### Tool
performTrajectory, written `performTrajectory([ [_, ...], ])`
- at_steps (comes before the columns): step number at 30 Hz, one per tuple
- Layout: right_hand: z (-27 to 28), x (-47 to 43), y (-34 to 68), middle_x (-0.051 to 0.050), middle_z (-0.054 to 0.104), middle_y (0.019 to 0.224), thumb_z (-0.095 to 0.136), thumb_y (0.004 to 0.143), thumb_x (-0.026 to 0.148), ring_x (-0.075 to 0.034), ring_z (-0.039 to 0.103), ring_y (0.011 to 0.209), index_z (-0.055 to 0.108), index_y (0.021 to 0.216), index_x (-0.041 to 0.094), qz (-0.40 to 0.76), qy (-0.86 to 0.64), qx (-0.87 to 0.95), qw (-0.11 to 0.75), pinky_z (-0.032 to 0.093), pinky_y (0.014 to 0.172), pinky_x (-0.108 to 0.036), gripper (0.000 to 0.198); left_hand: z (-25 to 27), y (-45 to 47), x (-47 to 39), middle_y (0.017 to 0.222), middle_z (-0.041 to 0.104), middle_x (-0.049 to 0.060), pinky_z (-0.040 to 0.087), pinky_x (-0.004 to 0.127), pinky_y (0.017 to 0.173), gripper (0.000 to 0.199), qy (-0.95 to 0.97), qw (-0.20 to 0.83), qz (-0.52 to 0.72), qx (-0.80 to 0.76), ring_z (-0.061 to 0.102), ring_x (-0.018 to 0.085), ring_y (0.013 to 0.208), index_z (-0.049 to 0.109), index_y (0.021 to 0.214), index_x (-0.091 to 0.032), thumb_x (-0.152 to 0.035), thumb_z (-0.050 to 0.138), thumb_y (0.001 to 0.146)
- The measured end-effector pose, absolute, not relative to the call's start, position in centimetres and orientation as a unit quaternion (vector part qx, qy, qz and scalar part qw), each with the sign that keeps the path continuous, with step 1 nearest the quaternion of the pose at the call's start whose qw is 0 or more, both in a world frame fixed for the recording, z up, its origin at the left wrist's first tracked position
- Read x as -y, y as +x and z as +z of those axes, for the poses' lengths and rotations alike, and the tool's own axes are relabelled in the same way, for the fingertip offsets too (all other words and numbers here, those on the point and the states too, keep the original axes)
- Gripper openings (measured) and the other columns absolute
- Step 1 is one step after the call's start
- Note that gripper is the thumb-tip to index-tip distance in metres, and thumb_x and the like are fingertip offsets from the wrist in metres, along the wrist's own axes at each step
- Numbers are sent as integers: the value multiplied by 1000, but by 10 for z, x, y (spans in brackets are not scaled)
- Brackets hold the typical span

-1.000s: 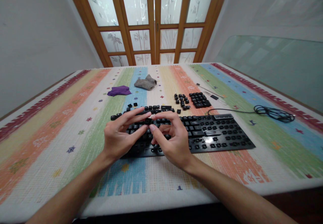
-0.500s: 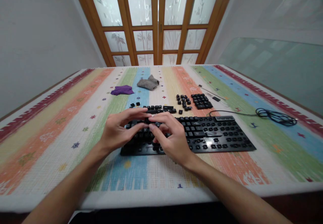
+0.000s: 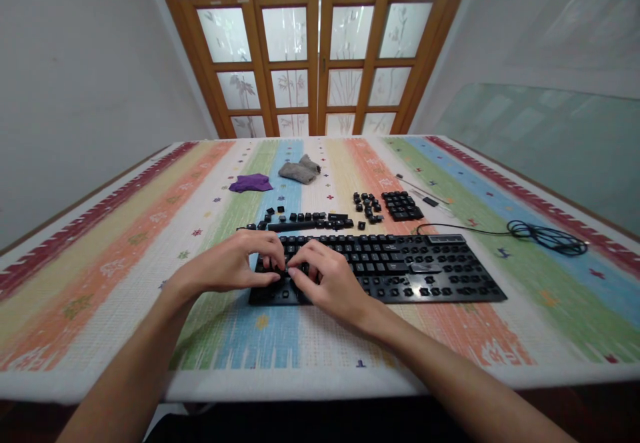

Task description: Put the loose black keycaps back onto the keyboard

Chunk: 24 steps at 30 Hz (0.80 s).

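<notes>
A long black keyboard [image 3: 440,273] lies across the striped cloth; its upper left part has keycaps, while the right-hand block and much of the lower row show bare key sockets. Over the keyboard's left end, my left hand [image 3: 245,260] is bent down, thumb and fingers curled in close to the keys. Beside it my right hand [image 3: 330,273] rests on the keyboard, thumb and index finger together, their tips near the left fingertips. Whatever either hand pinches is too small and dark to make out. Just behind the keyboard lie the long space bar [image 3: 293,226] and several loose keycaps [image 3: 313,216].
Farther back are a keycap group in rows [image 3: 401,206], a scattered keycap pile [image 3: 367,206], a purple cloth [image 3: 251,182] and a grey cloth [image 3: 300,171]. A thin stick [image 3: 423,188] lies right of them. The coiled cable [image 3: 545,238] sits on the right.
Both hands have come down onto the keyboard's left part, the left hand moving farther left with fingers curling downward. The space bar behind shows more fully. The view has tilted slightly up.
</notes>
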State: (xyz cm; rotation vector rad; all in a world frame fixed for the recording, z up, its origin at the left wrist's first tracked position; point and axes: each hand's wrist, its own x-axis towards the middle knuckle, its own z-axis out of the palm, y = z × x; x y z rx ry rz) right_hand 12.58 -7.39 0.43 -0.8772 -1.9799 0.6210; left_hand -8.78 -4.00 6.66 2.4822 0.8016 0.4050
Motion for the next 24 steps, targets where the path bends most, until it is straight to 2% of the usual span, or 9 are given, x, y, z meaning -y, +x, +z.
performTrajectory([
  [6,3,75,124,-2,61,87,61,87,12,-10,51,61,66,86,17,217,-355,825,384,42,61,-24,7,62,-82,44,87,67,2,49,21,72,15,916,245,106,-299,61,12,73,73,82,-18,-12,59,80],
  [10,2,73,125,-2,61,87,59,86,11,-9,50,60,66,84,16,219,-349,826,386,41,60,-24,9,59,-80,43,89,68,2,48,21,75,18,919,240,83,-301,62,12,74,75,85,-19,-11,59,80],
  [17,3,71,129,-1,60,82,61,86,11,-10,49,61,65,82,17,200,-367,816,399,40,60,-24,8,59,-77,45,81,68,0,46,22,73,10,920,231,106,-298,62,13,73,67,82,-18,-13,58,79],
  [24,3,72,129,-1,62,85,60,85,12,-9,49,60,67,84,17,193,-362,825,388,40,59,-24,10,59,-77,46,86,68,2,48,22,76,15,923,228,105,-291,64,14,78,70,82,-17,-11,57,79],
])
